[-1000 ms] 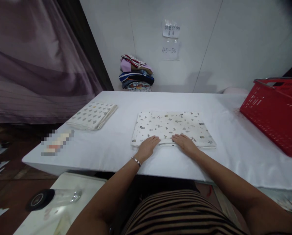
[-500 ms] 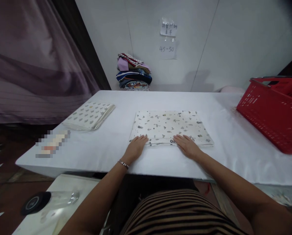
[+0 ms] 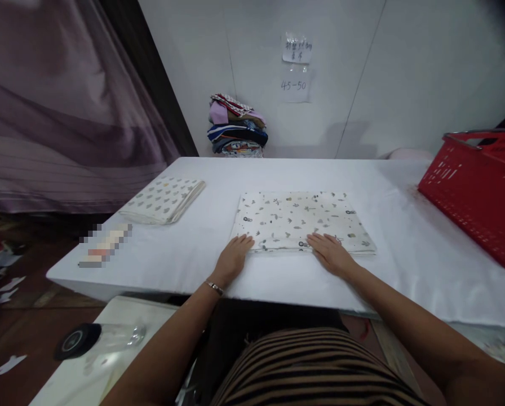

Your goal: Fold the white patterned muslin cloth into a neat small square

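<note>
A folded white cloth with a small grey and black print (image 3: 297,217) lies flat in front of me on the white-covered table (image 3: 278,282). My left hand (image 3: 234,254) rests flat on its near left corner, fingers stretched out. On the near edge, right of the middle, lies my right hand (image 3: 331,254), also flat with its fingers extended. Neither hand grips the fabric. Farther left on the table is a second folded cloth with grey heart-like shapes (image 3: 162,200); no hand touches it.
A red plastic basket (image 3: 476,197) stands at the table's right end. Left, a blurred-out item (image 3: 104,246) lies near the edge. Folded fabrics (image 3: 238,127) are stacked behind the table. A clear bottle with a black cap (image 3: 109,336) lies on a low white surface (image 3: 138,313).
The view has shifted slightly, so most things appear a little farther right. Both hands stay flat on the cloth's near edge, which looks flatter under them.
</note>
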`<state>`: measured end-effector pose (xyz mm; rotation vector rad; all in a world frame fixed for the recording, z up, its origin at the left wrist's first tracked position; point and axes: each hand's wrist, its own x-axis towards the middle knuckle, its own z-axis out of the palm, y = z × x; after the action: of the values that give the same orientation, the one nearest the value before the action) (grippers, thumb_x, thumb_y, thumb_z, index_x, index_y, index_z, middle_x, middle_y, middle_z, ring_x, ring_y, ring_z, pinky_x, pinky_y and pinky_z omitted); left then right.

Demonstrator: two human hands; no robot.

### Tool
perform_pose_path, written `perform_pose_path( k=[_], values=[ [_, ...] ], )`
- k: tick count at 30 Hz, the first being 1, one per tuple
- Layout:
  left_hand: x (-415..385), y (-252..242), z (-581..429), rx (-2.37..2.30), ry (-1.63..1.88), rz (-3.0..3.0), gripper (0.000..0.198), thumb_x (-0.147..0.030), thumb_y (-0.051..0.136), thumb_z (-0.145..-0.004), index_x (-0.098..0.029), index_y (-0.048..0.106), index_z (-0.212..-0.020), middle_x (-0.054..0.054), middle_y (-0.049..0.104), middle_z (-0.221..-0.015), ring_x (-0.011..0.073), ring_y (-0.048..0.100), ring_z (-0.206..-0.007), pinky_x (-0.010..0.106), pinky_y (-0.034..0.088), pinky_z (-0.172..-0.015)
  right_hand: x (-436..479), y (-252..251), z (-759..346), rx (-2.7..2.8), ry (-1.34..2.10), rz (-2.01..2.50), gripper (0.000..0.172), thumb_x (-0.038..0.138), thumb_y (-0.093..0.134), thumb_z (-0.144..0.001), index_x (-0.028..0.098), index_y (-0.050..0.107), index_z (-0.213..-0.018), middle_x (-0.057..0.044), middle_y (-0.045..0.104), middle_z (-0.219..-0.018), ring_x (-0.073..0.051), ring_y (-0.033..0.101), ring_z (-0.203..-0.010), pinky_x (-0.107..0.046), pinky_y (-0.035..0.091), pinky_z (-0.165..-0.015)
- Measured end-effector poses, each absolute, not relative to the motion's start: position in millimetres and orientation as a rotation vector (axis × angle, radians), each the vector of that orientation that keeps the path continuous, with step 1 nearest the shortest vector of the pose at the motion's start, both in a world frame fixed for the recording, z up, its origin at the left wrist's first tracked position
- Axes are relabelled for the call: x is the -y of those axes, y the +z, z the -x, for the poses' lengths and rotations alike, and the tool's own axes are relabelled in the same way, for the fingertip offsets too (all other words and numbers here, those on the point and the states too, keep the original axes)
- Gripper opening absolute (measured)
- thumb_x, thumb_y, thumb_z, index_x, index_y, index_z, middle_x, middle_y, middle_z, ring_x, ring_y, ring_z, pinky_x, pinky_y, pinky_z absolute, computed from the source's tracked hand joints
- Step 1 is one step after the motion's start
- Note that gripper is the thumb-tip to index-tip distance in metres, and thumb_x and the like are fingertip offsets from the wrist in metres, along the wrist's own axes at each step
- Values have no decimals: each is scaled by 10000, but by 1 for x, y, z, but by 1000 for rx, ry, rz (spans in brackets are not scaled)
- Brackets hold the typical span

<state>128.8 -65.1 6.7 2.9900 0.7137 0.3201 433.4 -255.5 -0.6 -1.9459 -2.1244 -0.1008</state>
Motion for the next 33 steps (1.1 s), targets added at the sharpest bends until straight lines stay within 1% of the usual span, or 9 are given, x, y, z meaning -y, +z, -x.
perform_pose_path(
  k=[4, 10, 13, 16, 18, 21, 25, 27, 33],
  values=[
    [70, 11, -125, -705, 305, -2993, 542, -43, 352, -797, -156, 463, -1316, 52, 450, -1408, 180, 346, -1340, 408, 265, -1130, 263, -2, -438, 2065, -135, 2008, 449, 317, 337, -958, 261, 379, -1402, -41, 433, -1415, -221, 354, -1328, -500, 291, -1074],
    [70, 12, -127, -699, 388, -2980, 411, -280, 374, -911, -177, 488, -1292, 73, 488, -1374, 226, 382, -1317, 455, 301, -1098, 304, -7, -484, 1916, -198, 2198, 481, 396, 355, -949, 265, 360, -1412, -58, 425, -1421, -244, 339, -1335, -530, 259, -1075],
    [68, 7, -127, -693, 417, -2992, 407, -305, 351, -927, -181, 489, -1290, 74, 490, -1372, 232, 387, -1313, 461, 307, -1091, 335, -11, -517, 1802, -192, 2314, 504, 419, 354, -941, 281, 332, -1425, -60, 399, -1439, -263, 324, -1341, -566, 257, -1064],
    [65, 5, -126, -688, 437, -2987, 402, -314, 348, -928, -196, 493, -1285, 73, 497, -1365, 234, 398, -1305, 471, 319, -1082, 356, -14, -539, 1707, -120, 2402, 523, 435, 349, -935, 262, 327, -1429, -78, 378, -1449, -280, 317, -1343, -570, 310, -1038],
    [64, 5, -127, -700, 434, -2975, 393, -322, 351, -929, -209, 502, -1273, 67, 510, -1353, 233, 413, -1294, 472, 326, -1078, 364, -14, -545, 1667, -85, 2394, 538, 439, 366, -927, 228, 345, -1422, -107, 386, -1441, -285, 322, -1340, -550, 357, -1020],
    [66, 9, -135, -770, 450, -2945, 376, -343, 359, -931, -218, 528, -1242, 68, 547, -1314, 241, 441, -1269, 475, 327, -1075, 364, -10, -543, 1596, -152, 2254, 511, 396, 393, -925, 197, 393, -1395, -117, 400, -1432, -263, 315, -1347, -519, 367, -1041],
    [76, 16, -166, -696, 503, -2936, 362, -353, 367, -930, -236, 553, -1217, 68, 561, -1297, 245, 446, -1262, 475, 326, -1074, 350, -2, -536, 1606, -177, 2063, 373, 323, 395, -929, 238, 565, -1250, -70, 547, -1312, -237, 406, -1294, -506, 395, -1038],
    [84, 18, -186, -588, 500, -2935, 368, -368, 373, -931, -229, 560, -1215, 72, 558, -1301, 243, 446, -1262, 477, 332, -1068, 340, 0, -535, 1710, -110, 2017, 333, 333, 434, -916, 233, 630, -1166, -77, 600, -1243, -249, 457, -1253, -505, 419, -1016],
    [98, 17, -229, -418, 455, -2920, 367, -357, 403, -928, -209, 555, -1228, 61, 542, -1323, 239, 454, -1252, 463, 365, -1050, 323, 6, -539, 1815, -28, 2042, 319, 336, 447, -915, 186, 679, -1073, -93, 626, -1201, -245, 509, -1197, -451, 456, -986]
  ],
)
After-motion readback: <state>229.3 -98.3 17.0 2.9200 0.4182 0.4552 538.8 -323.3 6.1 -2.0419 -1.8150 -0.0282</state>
